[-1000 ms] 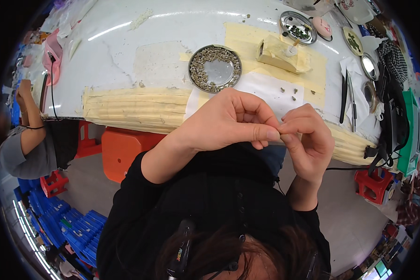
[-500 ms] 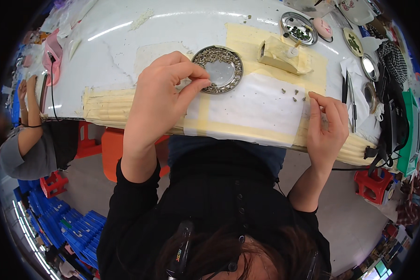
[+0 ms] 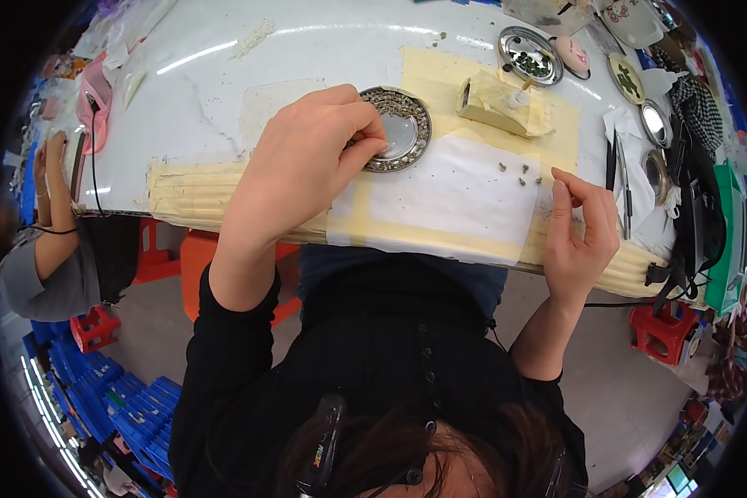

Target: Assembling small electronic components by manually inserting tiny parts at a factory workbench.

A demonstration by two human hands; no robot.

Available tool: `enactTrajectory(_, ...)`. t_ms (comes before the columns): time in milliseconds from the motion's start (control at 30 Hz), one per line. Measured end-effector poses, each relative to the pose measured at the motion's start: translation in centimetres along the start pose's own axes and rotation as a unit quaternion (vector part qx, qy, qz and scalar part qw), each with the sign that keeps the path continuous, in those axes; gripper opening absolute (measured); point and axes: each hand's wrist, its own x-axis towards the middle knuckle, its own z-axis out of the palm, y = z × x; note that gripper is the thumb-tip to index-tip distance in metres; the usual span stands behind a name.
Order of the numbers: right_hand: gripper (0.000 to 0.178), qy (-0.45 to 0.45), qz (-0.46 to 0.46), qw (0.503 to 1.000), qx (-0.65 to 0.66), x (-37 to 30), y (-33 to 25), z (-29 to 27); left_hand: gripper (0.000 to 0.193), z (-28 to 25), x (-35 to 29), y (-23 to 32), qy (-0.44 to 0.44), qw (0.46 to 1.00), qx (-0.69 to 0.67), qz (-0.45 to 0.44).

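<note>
Head view: the left hand (image 3: pixel 315 153), nearly pinched, reaches into the round dish (image 3: pixel 402 133) of small pieces (image 3: pixel 404 104); from here I can't tell if it or the half-curled right hand (image 3: pixel 583 228), beside loose bits (image 3: pixel 522 181), holds anything. Apparently a picking step; next calls for a fine pinch.

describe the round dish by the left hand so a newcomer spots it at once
On the white table, find the white paper. At its upper left sits the round metal dish, partly hidden by the left hand. Small grey-brown pieces lie around its bare middle, while the second metal dish, farther right, holds dark green bits.
</note>
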Motion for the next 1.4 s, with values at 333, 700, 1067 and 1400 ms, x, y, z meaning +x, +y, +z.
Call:
enactTrajectory(333, 0.008, -0.003, -0.001, 1.000, 0.004, 0.0, -0.2, -0.2, 0.007, -0.2, -0.4, -0.3, 0.017, 0.999, -0.033, -0.015)
enactTrajectory(700, 0.009, -0.007, -0.010, 1.000, 0.003, 0.0, 0.0, 0.0, 0.008, 0.0, -0.8, 0.3, 0.014, 0.999, -0.042, -0.011)
enactTrajectory(1067, 0.009, 0.017, -0.012, 1.000, 0.020, -0.2, -0.1, -0.1, 0.004, 0.8, -0.1, 0.6, 0.079, 0.996, -0.038, -0.012)
enactTrajectory(1400, 0.017, 0.011, -0.032, 0.980, 0.198, -0.1, -3.9, 1.3, 0.006, 2.4, -0.8, 3.3, 0.072, 0.824, -0.555, -0.089)
